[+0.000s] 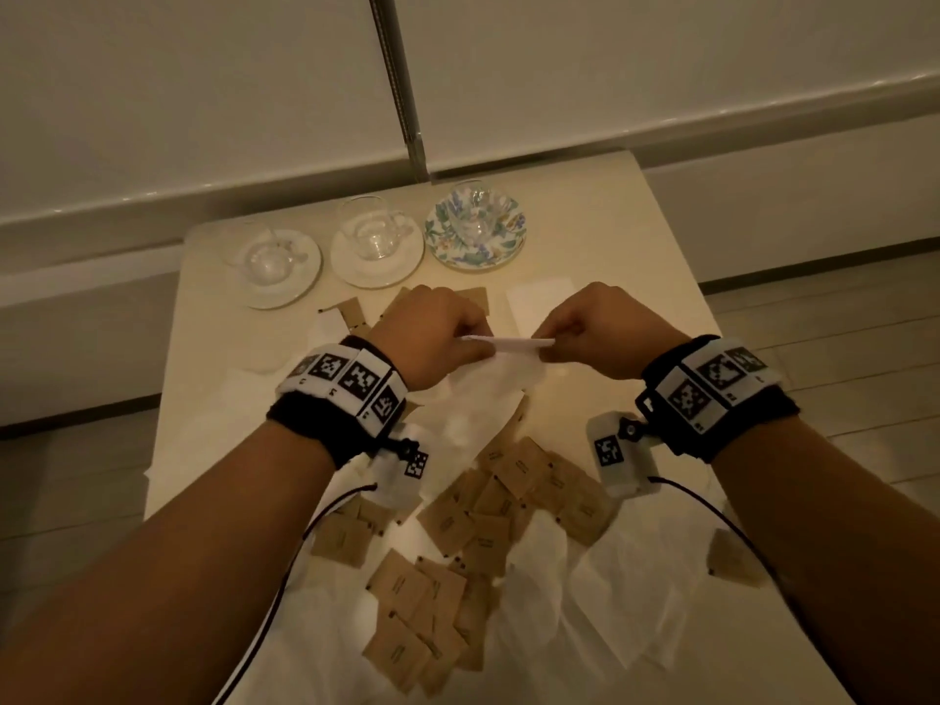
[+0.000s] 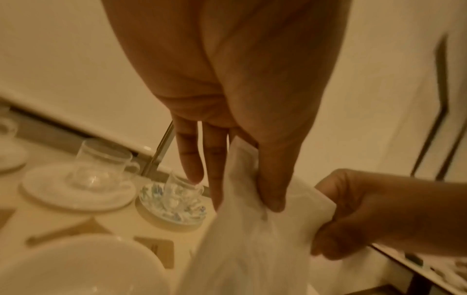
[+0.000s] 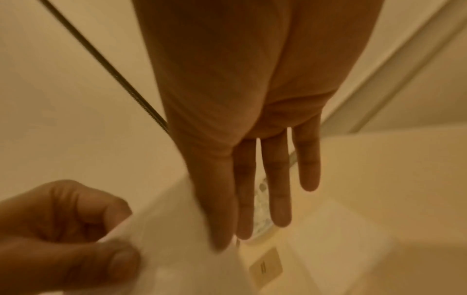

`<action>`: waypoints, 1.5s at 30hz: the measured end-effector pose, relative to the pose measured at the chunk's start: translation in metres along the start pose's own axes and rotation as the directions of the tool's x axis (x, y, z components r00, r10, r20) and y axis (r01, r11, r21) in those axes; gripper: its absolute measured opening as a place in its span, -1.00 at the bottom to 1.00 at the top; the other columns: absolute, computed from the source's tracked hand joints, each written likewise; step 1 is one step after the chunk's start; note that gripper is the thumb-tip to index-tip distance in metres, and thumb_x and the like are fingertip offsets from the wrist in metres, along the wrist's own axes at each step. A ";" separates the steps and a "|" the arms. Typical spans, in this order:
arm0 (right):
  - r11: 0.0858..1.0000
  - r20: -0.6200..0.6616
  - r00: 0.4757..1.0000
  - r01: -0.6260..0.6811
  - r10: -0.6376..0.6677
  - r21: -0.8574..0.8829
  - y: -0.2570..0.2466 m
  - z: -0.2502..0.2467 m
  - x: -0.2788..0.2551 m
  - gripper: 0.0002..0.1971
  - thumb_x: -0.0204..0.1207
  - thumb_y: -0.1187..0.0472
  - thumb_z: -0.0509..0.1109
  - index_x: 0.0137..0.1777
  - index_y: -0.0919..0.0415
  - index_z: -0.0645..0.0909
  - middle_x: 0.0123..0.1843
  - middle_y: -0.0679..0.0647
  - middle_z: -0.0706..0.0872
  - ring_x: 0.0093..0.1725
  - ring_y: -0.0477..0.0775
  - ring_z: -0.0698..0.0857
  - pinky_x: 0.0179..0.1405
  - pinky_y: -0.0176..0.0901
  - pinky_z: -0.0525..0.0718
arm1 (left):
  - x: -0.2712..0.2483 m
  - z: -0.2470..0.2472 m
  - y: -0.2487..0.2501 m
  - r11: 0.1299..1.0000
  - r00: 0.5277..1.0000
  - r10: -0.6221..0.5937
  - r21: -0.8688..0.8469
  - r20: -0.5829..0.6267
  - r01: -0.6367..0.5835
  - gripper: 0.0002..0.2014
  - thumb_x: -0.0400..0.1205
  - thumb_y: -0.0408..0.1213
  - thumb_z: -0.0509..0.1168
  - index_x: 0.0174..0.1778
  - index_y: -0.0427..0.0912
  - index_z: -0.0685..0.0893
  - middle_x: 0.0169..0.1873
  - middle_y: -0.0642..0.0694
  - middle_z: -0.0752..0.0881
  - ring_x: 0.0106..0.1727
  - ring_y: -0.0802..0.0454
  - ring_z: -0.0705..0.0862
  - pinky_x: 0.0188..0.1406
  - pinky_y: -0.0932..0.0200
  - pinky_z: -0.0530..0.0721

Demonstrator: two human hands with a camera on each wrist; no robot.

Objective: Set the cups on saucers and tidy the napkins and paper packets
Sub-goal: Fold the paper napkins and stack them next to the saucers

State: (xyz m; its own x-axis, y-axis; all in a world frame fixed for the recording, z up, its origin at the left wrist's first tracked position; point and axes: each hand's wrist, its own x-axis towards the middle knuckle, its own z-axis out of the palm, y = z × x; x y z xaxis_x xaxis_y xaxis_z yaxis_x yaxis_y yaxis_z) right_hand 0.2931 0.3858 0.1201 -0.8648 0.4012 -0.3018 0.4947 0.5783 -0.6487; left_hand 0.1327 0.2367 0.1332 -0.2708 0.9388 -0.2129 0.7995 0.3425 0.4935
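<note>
our left hand (image 1: pixel 432 335) and right hand (image 1: pixel 590 330) each pinched a thin white paper napkin (image 1: pixel 501 366); we judged matching its corners would fold it neatly.

Home or café, cream table (image 1: pixel 610 236), glass cups (image 1: pixel 374 229), saucers (image 1: pixel 475 256)

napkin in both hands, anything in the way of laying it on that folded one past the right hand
Nothing visible blocks it. Both the left hand and right hand pinch the napkin above the table, and the folded napkin just beyond lies bare on top. The brown packets lie mostly nearer the person.
</note>
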 end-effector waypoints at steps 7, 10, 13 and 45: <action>0.986 -0.038 0.988 0.145 -0.148 -0.077 -0.029 0.004 -0.002 -0.87 0.50 0.07 0.53 0.00 0.04 0.82 -0.09 -0.03 0.80 -0.10 -0.08 0.70 -0.07 -0.12 0.68 | 0.001 0.004 0.004 0.998 0.998 0.053 0.037 0.031 -0.054 -0.81 0.61 -0.08 0.42 -0.07 -0.11 0.84 -0.44 0.15 0.62 -0.38 0.20 0.54 -0.37 0.20 0.43; 0.994 -0.054 0.992 0.109 -0.110 -0.028 -0.024 -0.001 -0.003 -0.92 0.54 0.14 0.50 -0.07 0.09 0.81 -0.11 -0.02 0.81 -0.13 -0.08 0.71 -0.07 -0.13 0.69 | -0.003 0.003 0.001 0.998 0.998 0.062 -0.029 -0.001 -0.062 -0.78 0.65 -0.03 0.36 -0.03 -0.07 0.84 -0.37 0.18 0.66 -0.31 0.26 0.59 -0.30 0.22 0.47; 0.995 -0.049 0.994 0.096 -0.095 0.025 -0.017 -0.003 -0.007 -0.93 0.54 0.13 0.50 -0.08 0.08 0.80 -0.13 -0.06 0.79 -0.13 -0.10 0.72 -0.05 -0.13 0.71 | -0.005 0.002 0.002 0.994 0.998 0.071 -0.090 0.000 -0.070 -0.78 0.69 -0.08 0.32 0.03 -0.05 0.85 -0.36 0.26 0.65 -0.28 0.31 0.60 -0.26 0.28 0.47; 0.580 -0.122 0.948 -0.075 0.294 0.811 0.049 0.032 -0.002 -0.71 0.51 0.39 0.49 0.21 0.42 0.62 0.04 0.35 0.79 0.00 0.19 0.80 -0.21 -0.13 0.80 | 0.034 0.054 0.004 0.730 0.958 -0.239 -0.680 -0.159 0.069 -0.72 0.60 -0.51 0.38 -0.03 0.02 0.77 -0.03 -0.05 0.74 -0.38 0.39 0.62 -0.21 0.48 0.63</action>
State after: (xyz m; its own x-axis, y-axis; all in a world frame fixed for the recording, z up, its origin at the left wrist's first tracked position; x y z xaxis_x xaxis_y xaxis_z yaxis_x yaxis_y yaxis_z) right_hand 0.3164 0.3907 0.0671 -0.6641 0.6371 -0.3912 0.2820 -0.2712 -0.9203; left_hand 0.1560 0.2680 0.0827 -0.5355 0.8233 -0.1879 0.1996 0.3396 0.9191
